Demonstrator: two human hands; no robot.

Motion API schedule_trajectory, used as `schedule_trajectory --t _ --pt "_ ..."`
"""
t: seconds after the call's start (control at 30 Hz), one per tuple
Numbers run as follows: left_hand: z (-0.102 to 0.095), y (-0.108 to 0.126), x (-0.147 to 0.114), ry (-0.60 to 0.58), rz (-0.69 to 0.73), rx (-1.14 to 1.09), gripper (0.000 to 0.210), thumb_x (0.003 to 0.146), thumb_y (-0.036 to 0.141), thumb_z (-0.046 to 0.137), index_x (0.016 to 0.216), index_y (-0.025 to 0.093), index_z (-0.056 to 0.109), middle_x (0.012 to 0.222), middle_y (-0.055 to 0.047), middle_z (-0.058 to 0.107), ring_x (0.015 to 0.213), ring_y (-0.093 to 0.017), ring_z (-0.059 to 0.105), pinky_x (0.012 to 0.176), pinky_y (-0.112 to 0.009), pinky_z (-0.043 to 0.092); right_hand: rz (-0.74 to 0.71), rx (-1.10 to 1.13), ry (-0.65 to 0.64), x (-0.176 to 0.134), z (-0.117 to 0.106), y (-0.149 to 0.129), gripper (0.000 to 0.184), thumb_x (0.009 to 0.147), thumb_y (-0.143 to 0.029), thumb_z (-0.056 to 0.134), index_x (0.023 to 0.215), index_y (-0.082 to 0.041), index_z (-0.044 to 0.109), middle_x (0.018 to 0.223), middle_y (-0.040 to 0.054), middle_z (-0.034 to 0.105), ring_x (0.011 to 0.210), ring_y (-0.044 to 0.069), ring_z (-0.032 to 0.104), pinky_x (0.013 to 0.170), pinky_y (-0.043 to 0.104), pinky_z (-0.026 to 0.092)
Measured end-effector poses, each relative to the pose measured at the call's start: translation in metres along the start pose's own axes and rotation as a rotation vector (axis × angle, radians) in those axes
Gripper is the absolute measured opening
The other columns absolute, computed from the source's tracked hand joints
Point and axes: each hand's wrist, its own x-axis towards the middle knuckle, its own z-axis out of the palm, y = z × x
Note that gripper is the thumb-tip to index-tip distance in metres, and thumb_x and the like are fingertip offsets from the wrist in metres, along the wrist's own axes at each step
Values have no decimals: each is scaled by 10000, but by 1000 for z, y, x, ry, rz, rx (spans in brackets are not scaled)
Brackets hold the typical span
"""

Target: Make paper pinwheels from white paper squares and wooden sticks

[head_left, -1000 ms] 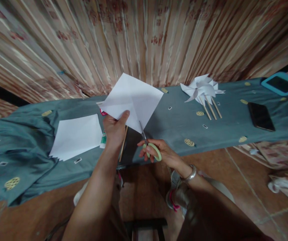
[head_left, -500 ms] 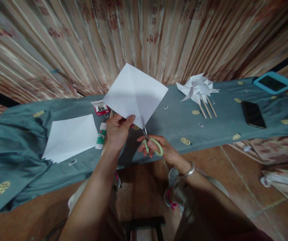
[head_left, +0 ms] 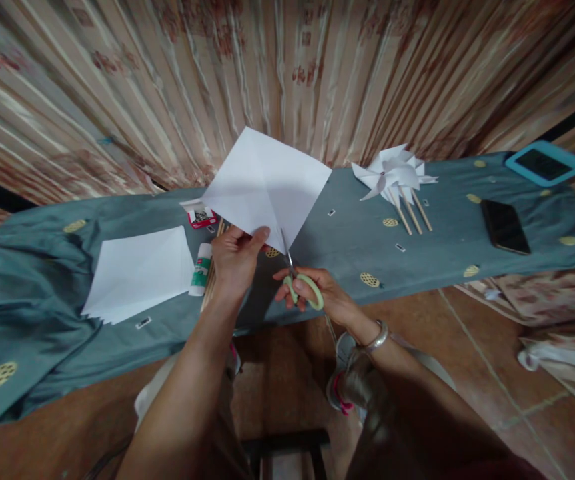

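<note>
A square white sheet of paper [head_left: 270, 180] with crease lines is held up over the table, one corner pointing toward me. My left hand [head_left: 237, 257] pinches it near that lower corner, thumb on top. In my right hand [head_left: 317, 290] are scissors [head_left: 311, 291] with light green handles, fingers through the loops. Their blades lie at the paper's near corner, along the crease. A glue stick [head_left: 201, 270] stands or lies just left of my left wrist; thin wooden sticks [head_left: 211, 287] are partly hidden behind that wrist.
A stack of white paper [head_left: 140, 273] lies at left on the teal cloth [head_left: 337, 257]. Behind the glue stick sits a small red box [head_left: 202, 217]. Paper pinwheels [head_left: 392, 173] on sticks, a black phone [head_left: 505, 227] and a blue-framed tablet [head_left: 546, 163] are at right. A curtain hangs behind.
The paper has tilted slightly, its far corner shifting a little left. Both hands stay almost in place, with the scissors still at the near corner.
</note>
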Motion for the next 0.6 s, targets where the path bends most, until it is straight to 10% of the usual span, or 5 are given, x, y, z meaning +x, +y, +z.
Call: schedule_trajectory --t 0.6 --pt "1 2 -1 14 -29 16 88 636 237 765 624 187 693 563 26 632 478 -120 522 488 -244 421 -5 -12 43 1 -1 5 469 720 -558 736 985 -176 672 739 18 687 569 90 586 459 199 422"
